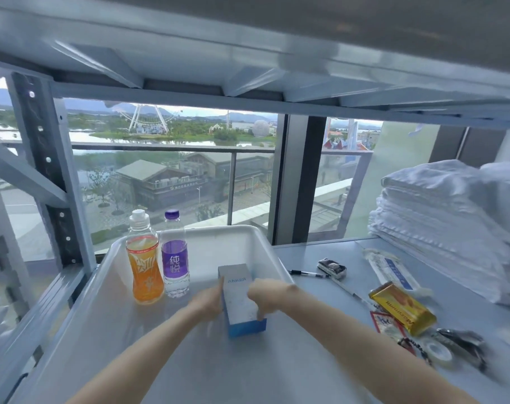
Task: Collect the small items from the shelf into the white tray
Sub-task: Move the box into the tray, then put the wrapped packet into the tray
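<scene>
bottles (157, 263) crowd tray's (265, 243) left, towels (452, 217) wall shelf's right

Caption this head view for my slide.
Left hand and right hand hold a box in the tray beside two bottles.

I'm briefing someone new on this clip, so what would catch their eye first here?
The left hand and right hand hold a blue-and-white box in the middle of the white tray. At the tray's back left stand an orange drink bottle and a purple-labelled water bottle. On the shelf to the right lie a gold packet and stacked white towels.
</scene>
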`<move>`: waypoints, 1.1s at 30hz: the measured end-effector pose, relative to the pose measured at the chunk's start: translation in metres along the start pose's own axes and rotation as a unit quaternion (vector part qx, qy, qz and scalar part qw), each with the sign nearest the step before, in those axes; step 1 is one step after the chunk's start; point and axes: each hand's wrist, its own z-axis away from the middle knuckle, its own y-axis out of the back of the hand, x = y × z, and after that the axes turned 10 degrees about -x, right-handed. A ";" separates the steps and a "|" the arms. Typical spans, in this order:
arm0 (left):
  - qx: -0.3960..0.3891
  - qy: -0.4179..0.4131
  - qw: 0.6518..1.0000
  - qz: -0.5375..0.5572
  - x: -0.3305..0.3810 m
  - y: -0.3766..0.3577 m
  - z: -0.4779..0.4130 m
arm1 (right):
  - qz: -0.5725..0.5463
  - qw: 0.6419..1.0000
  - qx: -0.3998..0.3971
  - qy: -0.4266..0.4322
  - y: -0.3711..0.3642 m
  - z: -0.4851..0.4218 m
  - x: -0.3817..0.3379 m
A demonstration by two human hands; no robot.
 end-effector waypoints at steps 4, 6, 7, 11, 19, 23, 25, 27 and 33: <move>0.126 -0.068 0.989 -0.046 0.026 0.027 0.018 | -0.191 0.957 0.187 0.112 0.001 0.059 0.045; 0.184 -0.118 0.975 -0.028 0.050 0.037 0.028 | -0.235 0.937 0.238 0.100 -0.018 0.085 0.082; 0.200 -0.141 0.969 -0.026 0.067 0.038 0.032 | -0.239 0.939 0.238 0.071 -0.031 0.095 0.103; 0.183 -0.220 0.955 -0.071 0.141 0.018 0.033 | -0.267 0.942 0.194 -0.055 -0.088 0.112 0.192; 0.116 -0.249 0.946 -0.173 0.268 -0.057 -0.009 | -0.368 0.887 0.180 -0.212 -0.183 0.134 0.327; 0.113 -0.234 0.943 -0.208 0.283 -0.073 -0.025 | -0.425 0.850 0.177 -0.257 -0.210 0.130 0.372; 0.121 -0.222 0.946 -0.204 0.277 -0.074 -0.028 | -0.447 0.836 0.178 -0.265 -0.220 0.122 0.385; 0.127 -0.208 0.950 -0.197 0.267 -0.075 -0.029 | -0.476 0.818 0.178 -0.270 -0.230 0.112 0.394; 0.134 -0.203 0.943 -0.229 0.262 -0.076 -0.032 | -0.558 0.762 0.187 -0.270 -0.241 0.077 0.402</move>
